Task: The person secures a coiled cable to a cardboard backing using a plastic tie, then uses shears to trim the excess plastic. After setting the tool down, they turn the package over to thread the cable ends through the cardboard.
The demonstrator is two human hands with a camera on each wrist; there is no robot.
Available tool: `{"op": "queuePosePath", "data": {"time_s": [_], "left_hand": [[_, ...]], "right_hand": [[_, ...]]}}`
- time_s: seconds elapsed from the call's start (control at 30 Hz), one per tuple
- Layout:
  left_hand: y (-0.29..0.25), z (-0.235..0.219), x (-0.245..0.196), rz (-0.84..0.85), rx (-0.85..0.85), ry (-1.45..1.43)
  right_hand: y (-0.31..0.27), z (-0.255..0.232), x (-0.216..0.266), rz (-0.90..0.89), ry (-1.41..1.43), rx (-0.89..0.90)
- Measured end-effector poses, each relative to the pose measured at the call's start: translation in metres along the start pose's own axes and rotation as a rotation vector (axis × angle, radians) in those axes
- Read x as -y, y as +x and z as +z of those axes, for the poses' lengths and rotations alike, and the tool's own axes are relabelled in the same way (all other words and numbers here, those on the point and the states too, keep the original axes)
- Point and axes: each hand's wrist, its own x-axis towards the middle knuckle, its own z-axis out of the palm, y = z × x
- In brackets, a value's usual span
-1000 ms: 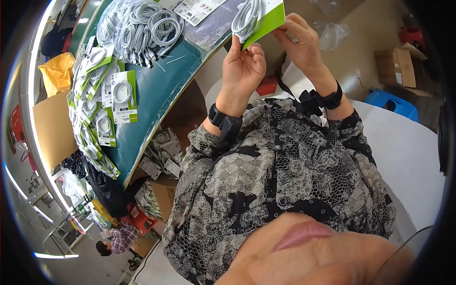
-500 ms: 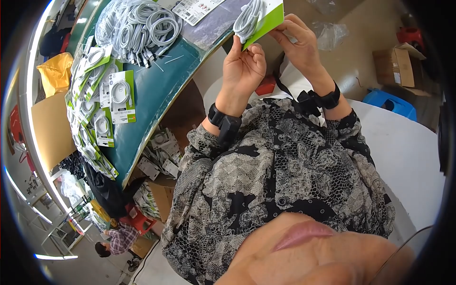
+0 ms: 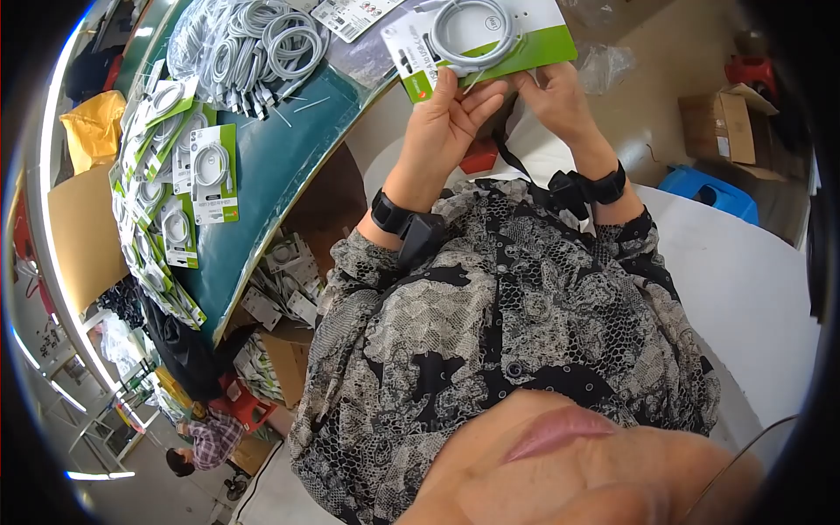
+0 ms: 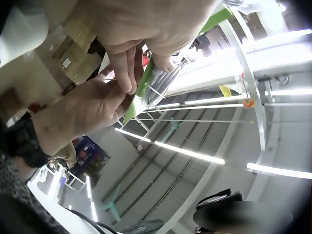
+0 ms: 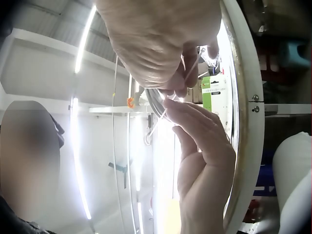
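Observation:
A white and green card with a coiled white cable on it is held up at the top of the head view. My left hand grips its lower left edge, thumb on the front. At the lower right edge, my right hand pinches the card, its fingertips partly hidden behind it. Thin white tie ends stick out by the cable, and one tie passes by the right hand's fingers in the right wrist view. The left wrist view shows the card's green edge between both hands.
The green table bears a heap of cable cards, bagged cables and another card. Below its edge stand boxes of packed cards. A blue stool and a cardboard box are at right.
The card has turned to show its front more fully and sits further left and lower. The left thumb lies along its lower edge; the right hand has come closer to the left.

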Motion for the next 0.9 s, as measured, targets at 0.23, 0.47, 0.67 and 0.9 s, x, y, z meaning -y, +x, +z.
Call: {"op": "queuePosePath", "data": {"time_s": [0.23, 0.47, 0.67, 0.9], "left_hand": [[-0.002, 0.021, 0.003, 0.220, -0.019, 0.291], [-0.003, 0.026, 0.006, 0.315, -0.086, 0.405], [-0.004, 0.021, 0.009, 0.318, -0.102, 0.413], [-0.004, 0.018, 0.008, 0.241, -0.080, 0.362]], "right_hand": [[-0.008, 0.009, -0.019, 0.176, 0.510, -0.029], [-0.010, 0.014, -0.020, 0.209, 0.653, -0.054], [-0.010, 0.013, -0.013, 0.261, 0.731, -0.047], [-0.012, 0.015, -0.018, 0.301, 0.684, -0.112]]}}
